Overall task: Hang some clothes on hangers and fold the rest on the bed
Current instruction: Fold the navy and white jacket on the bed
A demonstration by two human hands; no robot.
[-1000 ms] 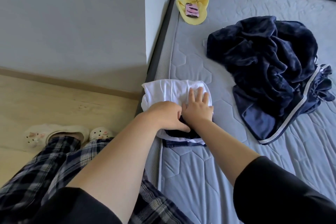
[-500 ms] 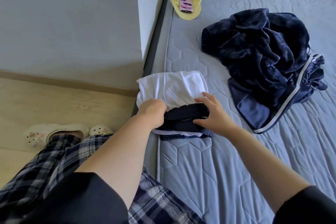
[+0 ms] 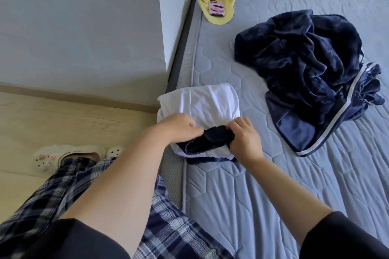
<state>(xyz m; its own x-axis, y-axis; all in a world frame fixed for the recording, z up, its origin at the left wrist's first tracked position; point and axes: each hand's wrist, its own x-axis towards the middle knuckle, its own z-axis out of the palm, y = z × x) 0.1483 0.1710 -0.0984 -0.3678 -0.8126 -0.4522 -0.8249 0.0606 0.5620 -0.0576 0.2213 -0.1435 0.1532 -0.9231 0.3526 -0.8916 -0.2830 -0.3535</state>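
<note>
Clothes lie in two places on the grey quilted mattress of the bed [image 3: 252, 195]: a neat pile at the near left corner and a loose heap to the right. The pile is a folded white cloth [image 3: 202, 103] with a thin dark blue piece [image 3: 210, 160] under it, whose edge shows at the near side. On top of this pile sits a small dark navy garment [image 3: 212, 139], and both hands are on it. The left hand [image 3: 181, 128] grips its left end with curled fingers, knuckles up; the right hand [image 3: 244, 139] pinches its right end between thumb and bent fingers. Both forearms reach forward from black sleeves and meet over the pile. I think the garment is held at two ends so that it can be pulled flat or doubled over. It is probably placed on the white cloth so that the folded things make one stack near the edge, easy to reach from beside the bed. The big dark navy fleece heap [image 3: 305, 59], with a white-striped piece at its lower side, lies well apart and looks not yet folded. A pink phone [image 3: 216, 7] rests on a yellow cloth [image 3: 228, 14] far up the bed, out of the way.
</note>
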